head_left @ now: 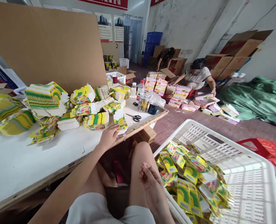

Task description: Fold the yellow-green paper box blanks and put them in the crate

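Yellow boxes (120,118), a small stack, sit at your table's (58,158) near edge, towards the right corner. Your left hand (110,134) touches them with bent fingers; whether it grips cannot be told. Your right hand (150,179) has thumb and fingers curled together, just beside the white basket's (250,174) left edge. Black scissors (136,118) lie near the boxes.

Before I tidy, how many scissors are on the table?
1: black-handled metal scissors, right of the yellow-green carton at the left hand. Piled cartons may hide others.
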A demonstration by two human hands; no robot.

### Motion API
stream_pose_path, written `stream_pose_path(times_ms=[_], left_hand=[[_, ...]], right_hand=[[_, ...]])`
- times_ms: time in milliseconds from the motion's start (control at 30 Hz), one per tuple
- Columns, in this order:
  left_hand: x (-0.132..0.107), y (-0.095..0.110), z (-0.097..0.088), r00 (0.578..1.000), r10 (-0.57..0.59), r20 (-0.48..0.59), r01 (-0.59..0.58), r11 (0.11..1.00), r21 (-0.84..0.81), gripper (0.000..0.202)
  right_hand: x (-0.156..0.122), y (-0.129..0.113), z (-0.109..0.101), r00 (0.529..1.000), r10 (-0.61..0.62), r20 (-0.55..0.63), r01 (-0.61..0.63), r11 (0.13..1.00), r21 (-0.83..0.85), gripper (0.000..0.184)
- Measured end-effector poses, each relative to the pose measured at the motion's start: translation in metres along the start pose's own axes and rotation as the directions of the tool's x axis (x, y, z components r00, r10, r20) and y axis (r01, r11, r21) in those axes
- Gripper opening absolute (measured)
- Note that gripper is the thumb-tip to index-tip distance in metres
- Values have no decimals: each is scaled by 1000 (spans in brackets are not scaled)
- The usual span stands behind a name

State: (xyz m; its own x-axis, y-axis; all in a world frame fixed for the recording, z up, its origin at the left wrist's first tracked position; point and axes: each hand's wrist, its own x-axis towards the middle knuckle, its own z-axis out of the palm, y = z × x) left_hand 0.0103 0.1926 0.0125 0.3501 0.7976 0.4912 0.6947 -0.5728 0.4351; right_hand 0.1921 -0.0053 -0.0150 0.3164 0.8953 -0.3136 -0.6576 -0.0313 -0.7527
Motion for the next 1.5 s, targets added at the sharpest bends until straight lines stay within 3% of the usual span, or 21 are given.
stream_pose_path(times_ms=[200,367,433,500,567,633,700,767,800,867,933,1000,1100,1233,1367,1500], left_hand=[[-11,4,-9,991,85,-107,-82,996,25,36],[-39,22,-25,950,187,-251,-182,982,43,43],[-66,35,-29,926,315,-209,-314,948,38,49],[-97,48,-30,886,459,-71,-461,887,-24,57],[-125,58,-29,859,509,56,-499,857,-131,62],[-146,65,-28,873,477,102,-444,864,-237,64],[-157,70,-29,927,373,41,-337,875,-346,60],[-159,74,-32,987,146,-68,-160,841,-517,50],[-157,75,-34,995,-13,-96,-51,773,-632,45],[-149,77,-38,953,-304,5,168,512,-843,40],[-138,79,-42,884,-404,237,333,186,-925,42],[-130,82,-43,838,-334,432,437,-61,-897,47],[-125,87,-44,828,-176,533,490,-234,-839,51],[-124,92,-47,813,-172,556,512,-242,-824,49],[-124,91,-48,785,-285,550,525,-165,-835,41],[-125,92,-42,744,-410,528,557,-57,-829,46]], right_hand=[[-5,-13,26,990,137,33,-137,991,-9,42],[-14,-16,39,996,56,67,-53,998,-46,45],[-15,-18,42,995,6,100,0,998,-60,49],[-14,-18,44,992,-25,124,34,996,-78,46],[-12,-16,44,990,-42,132,56,993,-106,37],[-10,-11,44,989,-54,139,74,988,-138,31],[-9,-7,44,988,-52,146,75,986,-149,30],[-11,-3,45,988,-42,152,64,988,-140,32],[-12,-1,45,987,-31,158,53,989,-137,32],[-15,1,46,983,2,183,25,989,-147,33],[-18,4,46,977,49,207,-15,987,-163,34],[-21,6,47,970,100,220,-65,985,-163,33],[-25,7,47,960,148,239,-112,981,-161,32],[-30,7,48,967,83,241,-30,976,-214,30],[-30,8,49,962,35,272,51,952,-302,30],[-28,17,47,962,22,272,81,929,-361,31]])
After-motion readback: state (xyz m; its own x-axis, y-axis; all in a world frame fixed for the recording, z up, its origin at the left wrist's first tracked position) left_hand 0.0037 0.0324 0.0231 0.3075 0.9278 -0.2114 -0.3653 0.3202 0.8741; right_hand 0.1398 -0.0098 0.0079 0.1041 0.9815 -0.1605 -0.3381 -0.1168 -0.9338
